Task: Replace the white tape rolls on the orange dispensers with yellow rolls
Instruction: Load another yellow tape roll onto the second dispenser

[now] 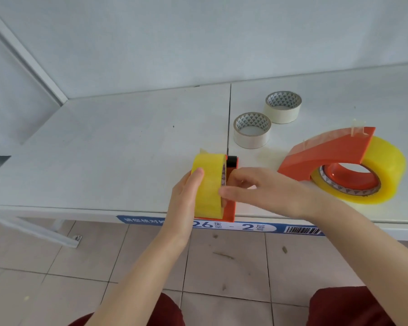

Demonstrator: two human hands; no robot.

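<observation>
Head view: white rolls (266,123) beyond hands (224,191).

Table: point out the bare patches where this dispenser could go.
Widest: the table left of the seam, behind the left hand. Also the far right corner behind the white rolls. Crowded: right of the seam, around the finished dispenser.

A white table (108,147) made of two panels joined at a dark seam (229,118) is seen, with a blue label strip (257,228) stuck along its front edge. Two white tape rolls (252,130) (283,107) are laid flat just right of the seam, near each other. An orange dispenser (325,156) loaded with a yellow roll (384,165) is laid on its side at the right, and another dispenser (230,208) is stood at the front edge.
</observation>
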